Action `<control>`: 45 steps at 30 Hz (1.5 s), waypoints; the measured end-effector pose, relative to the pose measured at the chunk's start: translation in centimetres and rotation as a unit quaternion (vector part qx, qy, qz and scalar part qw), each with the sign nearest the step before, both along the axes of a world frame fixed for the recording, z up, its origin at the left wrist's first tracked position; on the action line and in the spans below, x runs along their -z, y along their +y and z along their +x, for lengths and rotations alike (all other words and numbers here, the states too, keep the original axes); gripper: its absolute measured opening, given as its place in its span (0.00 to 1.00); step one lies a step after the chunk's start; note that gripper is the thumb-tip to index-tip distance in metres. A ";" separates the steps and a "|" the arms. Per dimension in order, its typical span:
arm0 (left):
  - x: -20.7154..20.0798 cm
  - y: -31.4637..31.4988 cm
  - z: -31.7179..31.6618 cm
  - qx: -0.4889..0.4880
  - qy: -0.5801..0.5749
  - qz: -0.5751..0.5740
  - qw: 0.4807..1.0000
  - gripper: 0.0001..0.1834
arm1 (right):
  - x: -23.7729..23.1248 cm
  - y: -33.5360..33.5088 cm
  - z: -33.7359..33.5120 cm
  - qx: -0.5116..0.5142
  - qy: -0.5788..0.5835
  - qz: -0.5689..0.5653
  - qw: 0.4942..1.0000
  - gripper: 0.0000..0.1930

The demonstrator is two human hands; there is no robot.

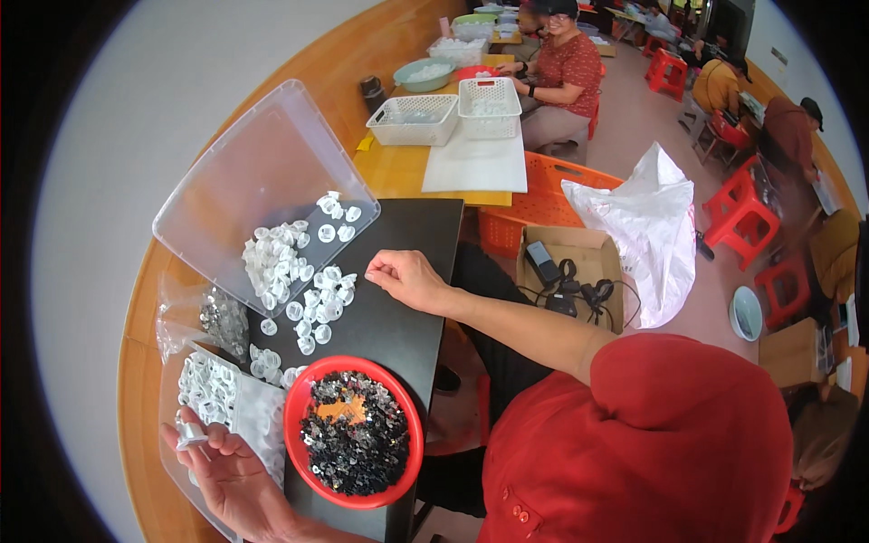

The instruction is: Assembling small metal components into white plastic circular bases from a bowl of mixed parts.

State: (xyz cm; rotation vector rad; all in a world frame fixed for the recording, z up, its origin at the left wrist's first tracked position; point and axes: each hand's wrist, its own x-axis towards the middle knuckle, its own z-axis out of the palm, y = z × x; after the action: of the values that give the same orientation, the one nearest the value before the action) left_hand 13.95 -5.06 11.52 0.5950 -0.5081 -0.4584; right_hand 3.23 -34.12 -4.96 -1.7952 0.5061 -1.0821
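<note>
My left hand (237,484) holds a small white plastic cap-like piece (191,434) between thumb and fingers, above a tub (172,452) of white plastic parts. My right hand (409,279) is over the black table (398,335), its fingertips pinched together; whatever they hold, if anything, is too small to make out. Just left of it lies a loose pile of white, translucent caps (317,308). More of these caps spill from a clear plastic bin (262,172) tipped on its side. Between my hands stands a red bowl (418,443) heaped with small black and silvery pieces, with an orange patch among them.
A bag of small metallic parts (224,321) lies by the tub. Right of the table are a cardboard box (593,242) with an adapter and cables, an orange crate (543,181) and a white sack (656,244). White baskets (412,122) and a co-worker (566,77) are beyond.
</note>
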 end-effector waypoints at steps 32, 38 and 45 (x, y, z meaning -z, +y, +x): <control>13.6 4.0 -13.9 -0.208 0.161 0.133 0.956 0.23 | -4.1 4.5 0.9 -0.259 0.105 -0.188 0.942 0.07; 13.0 3.1 -13.9 -0.229 0.155 0.182 0.944 0.25 | -4.8 6.4 3.1 -0.315 0.133 -0.346 0.874 0.05; 13.0 3.1 -13.9 -0.237 0.153 0.211 0.936 0.26 | -4.6 8.1 4.8 -0.378 0.137 -0.331 0.854 0.06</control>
State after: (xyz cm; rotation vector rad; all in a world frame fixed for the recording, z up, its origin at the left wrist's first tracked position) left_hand 0.06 -1.94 -1.43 1.0099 0.0465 -0.1883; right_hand 8.02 -26.04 -0.35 -2.4477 -0.4838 -0.4418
